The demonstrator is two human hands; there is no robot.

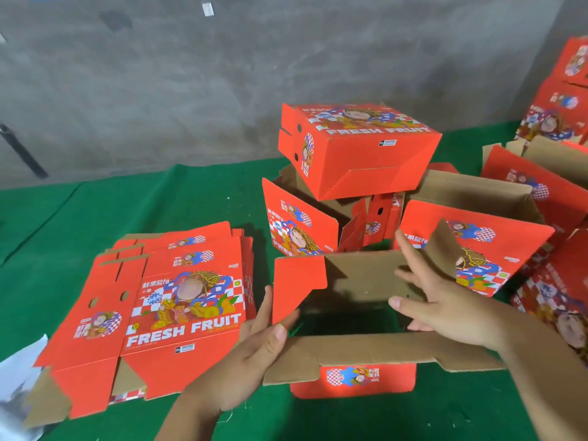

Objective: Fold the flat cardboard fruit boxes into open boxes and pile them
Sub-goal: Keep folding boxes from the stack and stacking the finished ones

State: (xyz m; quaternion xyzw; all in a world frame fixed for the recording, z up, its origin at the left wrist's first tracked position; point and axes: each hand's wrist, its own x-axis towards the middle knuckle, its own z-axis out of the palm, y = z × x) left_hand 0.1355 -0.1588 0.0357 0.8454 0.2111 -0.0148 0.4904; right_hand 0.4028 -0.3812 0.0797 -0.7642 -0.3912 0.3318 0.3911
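Note:
A half-opened red cardboard fruit box (362, 275) stands in front of me on the green cloth, its brown inside showing and its bottom open to the cloth. My left hand (254, 348) presses with straight fingers against its left red flap (297, 284). My right hand (439, 297) reaches into the box from the right, fingers spread against the brown inner wall and right flap. To the left lies a pile of flat red boxes (165, 307) printed FRESH FRUIT. Behind the open box, a folded box (356, 148) rests tilted on top of other opened boxes.
More opened and folded red boxes (553, 122) crowd the right side up to the frame edge. A grey concrete wall (159, 74) rises behind the green-covered surface (79, 211). White paper (19, 377) lies at the lower left beside the flat pile.

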